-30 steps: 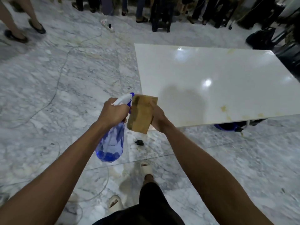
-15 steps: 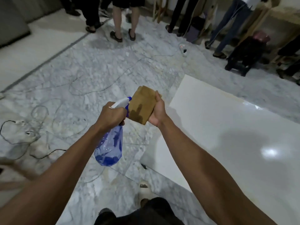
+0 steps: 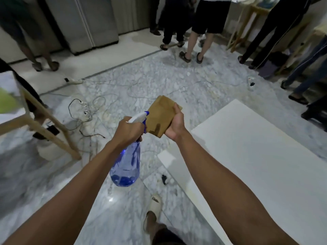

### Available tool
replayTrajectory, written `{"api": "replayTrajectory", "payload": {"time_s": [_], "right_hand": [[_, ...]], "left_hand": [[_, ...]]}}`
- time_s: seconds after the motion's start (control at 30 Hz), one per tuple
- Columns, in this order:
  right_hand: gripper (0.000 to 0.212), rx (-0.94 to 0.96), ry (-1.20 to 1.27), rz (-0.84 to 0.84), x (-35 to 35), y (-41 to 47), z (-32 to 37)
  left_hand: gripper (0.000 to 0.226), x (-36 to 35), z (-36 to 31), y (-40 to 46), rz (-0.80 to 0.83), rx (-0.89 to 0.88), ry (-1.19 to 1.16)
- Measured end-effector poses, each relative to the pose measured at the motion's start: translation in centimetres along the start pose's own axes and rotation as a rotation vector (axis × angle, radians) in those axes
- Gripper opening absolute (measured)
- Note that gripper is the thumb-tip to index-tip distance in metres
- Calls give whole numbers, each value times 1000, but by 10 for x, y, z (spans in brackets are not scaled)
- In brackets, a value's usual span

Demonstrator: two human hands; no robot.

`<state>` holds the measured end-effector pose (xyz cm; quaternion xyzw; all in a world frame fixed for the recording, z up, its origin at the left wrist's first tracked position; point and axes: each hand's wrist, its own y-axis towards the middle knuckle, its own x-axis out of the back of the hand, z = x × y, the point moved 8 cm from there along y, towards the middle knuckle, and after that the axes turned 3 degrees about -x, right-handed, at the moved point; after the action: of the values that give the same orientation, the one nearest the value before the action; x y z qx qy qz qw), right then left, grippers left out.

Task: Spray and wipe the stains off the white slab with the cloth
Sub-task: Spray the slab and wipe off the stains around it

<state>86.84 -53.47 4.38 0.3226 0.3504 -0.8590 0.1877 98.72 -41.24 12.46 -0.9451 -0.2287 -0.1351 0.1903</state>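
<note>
My left hand [image 3: 128, 132] grips the neck of a clear blue spray bottle [image 3: 126, 166], its white nozzle aimed straight at the cloth. My right hand [image 3: 175, 123] holds a folded brown cloth [image 3: 159, 114] upright just in front of the nozzle; a darker wet patch shows low on the cloth. The white slab [image 3: 256, 165] lies low at the right, beside and below my right arm. No stains show on the part of the slab in view.
Marble floor with tangled cables [image 3: 85, 114] and a power strip [image 3: 73, 81] ahead left. A wooden frame leg [image 3: 53, 128] stands at left. Several people stand along the far side and right. My sandalled foot [image 3: 154, 204] is by the slab's near corner.
My view has swung left, so the slab slid from centre to the right edge. Both hands keep the bottle and cloth together in the same pose.
</note>
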Motion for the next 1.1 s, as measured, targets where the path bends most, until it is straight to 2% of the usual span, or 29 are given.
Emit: {"api": "replayTrajectory", "payload": {"time_s": [0.2,0.3,0.4,0.6,0.7,0.8,0.87,0.93,1.0,1.07,1.1], "right_hand": [[57,-92,-80,27,21,-77,-45],[56,-132,-96,20,35,-102,-58],[56,-167,-112,19,50,-118,-66],[57,-230,-146,12,88,-134,-63],[57,-251,-203,-7,111,-137,-54],[55,-275,-243,-45,142,-137,-44],[52,-301,-311,-88,172,-133,-37],[52,-320,-451,-108,196,-123,-29],[55,-277,-769,-165,207,-110,-15],[59,-112,-1161,-218,198,-92,5],[58,28,-1305,-164,182,-81,13]], "left_hand": [[37,-7,33,-100,-64,34,-50],[29,-17,50,-132,-72,99,-54],[19,-33,62,-151,-91,133,-65],[29,-73,82,-166,-151,207,-109],[13,-98,84,-169,-138,251,-140],[33,-119,86,-167,-145,254,-147],[35,-128,89,-165,-177,267,-168],[36,-131,94,-162,-233,278,-205],[39,-129,98,-157,-282,275,-233],[41,-124,101,-156,-314,277,-218],[40,-122,102,-155,-327,279,-202]]}}
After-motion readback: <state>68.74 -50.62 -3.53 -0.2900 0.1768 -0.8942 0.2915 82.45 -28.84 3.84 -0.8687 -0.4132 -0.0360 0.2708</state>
